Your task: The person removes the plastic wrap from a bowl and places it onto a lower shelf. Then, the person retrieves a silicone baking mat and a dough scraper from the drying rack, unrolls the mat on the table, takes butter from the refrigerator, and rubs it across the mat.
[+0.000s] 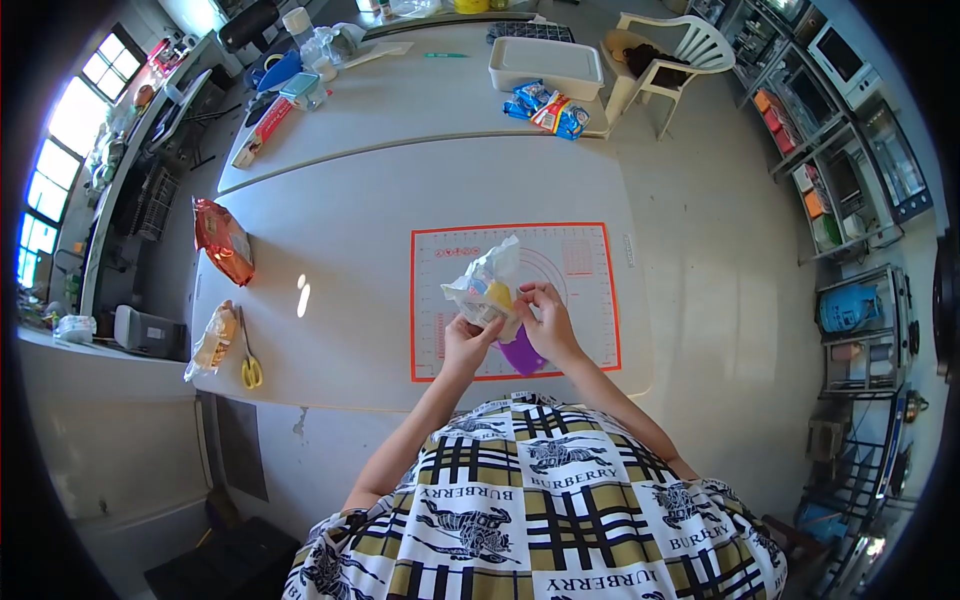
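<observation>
A crinkled, whitish plastic wrapper (pixel 492 265) with a yellow piece (pixel 499 294) in its opening is held up over the red-bordered measuring mat (pixel 440 352). My left hand (pixel 468 346) is closed on the wrapper's lower left side. At its right edge, the fingers of my right hand (pixel 549 322) are pinched together against the plastic. Whether they also touch the yellow piece is hard to make out. Beneath my hands a purple item (pixel 523 354) lies on the mat, partly covered by the wrapper and fingers.
To the left on the table are an orange-red bag (pixel 223 240), a clear pack of light brown food (pixel 214 340) and yellow-handled scissors (pixel 251 372). A second table beyond holds a lidded white container (pixel 545 66), blue snack packets (pixel 548 110) and a red box (pixel 262 131).
</observation>
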Available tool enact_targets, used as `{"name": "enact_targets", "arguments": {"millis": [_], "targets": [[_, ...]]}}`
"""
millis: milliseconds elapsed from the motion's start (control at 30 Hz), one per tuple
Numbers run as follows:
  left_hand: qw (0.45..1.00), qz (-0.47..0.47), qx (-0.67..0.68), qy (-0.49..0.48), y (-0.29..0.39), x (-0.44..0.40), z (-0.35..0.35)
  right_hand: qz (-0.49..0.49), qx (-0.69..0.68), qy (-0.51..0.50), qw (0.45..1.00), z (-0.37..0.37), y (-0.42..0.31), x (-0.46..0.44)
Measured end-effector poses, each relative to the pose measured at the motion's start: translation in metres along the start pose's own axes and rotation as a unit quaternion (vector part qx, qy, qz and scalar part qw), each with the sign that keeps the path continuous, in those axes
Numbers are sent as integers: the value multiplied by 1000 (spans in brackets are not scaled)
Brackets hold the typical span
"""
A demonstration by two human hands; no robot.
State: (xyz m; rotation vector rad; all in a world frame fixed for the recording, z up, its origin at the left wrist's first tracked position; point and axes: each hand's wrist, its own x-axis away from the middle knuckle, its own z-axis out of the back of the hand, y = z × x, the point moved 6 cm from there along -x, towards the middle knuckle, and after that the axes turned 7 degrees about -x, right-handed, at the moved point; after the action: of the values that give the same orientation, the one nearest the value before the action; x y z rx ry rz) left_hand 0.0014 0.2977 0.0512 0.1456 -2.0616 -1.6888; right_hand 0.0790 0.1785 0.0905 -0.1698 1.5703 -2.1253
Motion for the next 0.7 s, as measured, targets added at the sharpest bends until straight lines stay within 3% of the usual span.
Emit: {"name": "enact_targets", "arguments": {"millis": [100, 167, 333, 400, 433, 600, 667, 700], "targets": [[999, 6, 26, -19, 7, -3, 1, -8, -47, -4, 999, -3, 1, -3], [998, 56, -10, -1, 10, -4, 8, -16, -45, 11, 999, -2, -2, -4], [996, 34, -78, -33, 8, -17, 23, -66, -34, 60, 995, 14, 5, -9], [993, 15, -103, -57, 10, -19, 29, -165, -74, -9, 983, 15, 15, -13], [992, 50, -66, -99, 5, -18, 29, -232, -200, -19, 952, 13, 22, -12], [963, 120, 73, -228, -7, -14, 38, -332, -335, -62, 879, 17, 30, -12], [935, 110, 180, -285, -9, -15, 39, -378, -472, -69, 794, 10, 33, -9], [935, 109, 179, -286, -10, -15, 39, -377, -472, -68, 794, 8, 34, -6]]}}
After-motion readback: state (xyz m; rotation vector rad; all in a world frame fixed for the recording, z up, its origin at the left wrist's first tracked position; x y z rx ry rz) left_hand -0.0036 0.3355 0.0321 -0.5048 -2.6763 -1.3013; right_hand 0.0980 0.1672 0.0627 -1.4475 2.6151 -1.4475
